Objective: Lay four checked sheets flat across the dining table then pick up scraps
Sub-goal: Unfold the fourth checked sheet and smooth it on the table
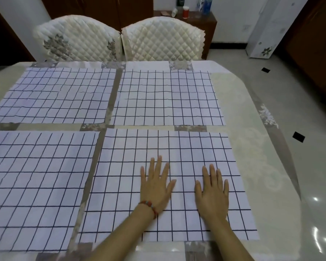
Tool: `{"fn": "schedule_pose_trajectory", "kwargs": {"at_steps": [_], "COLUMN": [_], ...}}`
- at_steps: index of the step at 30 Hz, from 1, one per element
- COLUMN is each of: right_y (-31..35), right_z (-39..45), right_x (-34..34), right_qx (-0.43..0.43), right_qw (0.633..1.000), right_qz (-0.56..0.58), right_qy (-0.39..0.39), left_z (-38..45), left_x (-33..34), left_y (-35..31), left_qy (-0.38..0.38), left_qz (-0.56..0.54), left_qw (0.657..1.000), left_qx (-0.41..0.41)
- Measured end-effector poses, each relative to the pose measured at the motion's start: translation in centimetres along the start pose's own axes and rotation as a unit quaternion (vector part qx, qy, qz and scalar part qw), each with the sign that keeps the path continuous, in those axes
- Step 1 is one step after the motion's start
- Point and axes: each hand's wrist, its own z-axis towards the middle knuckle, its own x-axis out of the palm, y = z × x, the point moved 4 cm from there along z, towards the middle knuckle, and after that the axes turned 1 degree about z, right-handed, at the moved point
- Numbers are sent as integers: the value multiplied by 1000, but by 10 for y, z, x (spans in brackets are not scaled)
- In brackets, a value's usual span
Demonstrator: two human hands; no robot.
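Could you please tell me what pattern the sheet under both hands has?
The near right sheet is white with a dark blue grid; head view.

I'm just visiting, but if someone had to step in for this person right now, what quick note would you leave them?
Left hand: open, flat on the near right sheet.
Right hand: open, flat on the same sheet.
Sheets: all four lie spread on the table, two by two: far left sheet, far right sheet, near left sheet, near right.
Done: laying out, apart from a last smoothing.
Left: pick up scraps; none are visible on the table from this view.
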Motion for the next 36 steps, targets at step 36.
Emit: {"fn": "schedule_pose_trajectory", "kwargs": {"at_steps": [36], "right_y": [25], "right_z": [-150], "right_x": [-149], "right_qx": [-5], "right_qw": [962], "right_qz": [251], "right_qy": [106], "left_z": [-156], "left_x": [-139], "left_y": [65], "left_qy": [105], "left_qz": [-207], "left_qw": [972], "left_qx": [22]}}
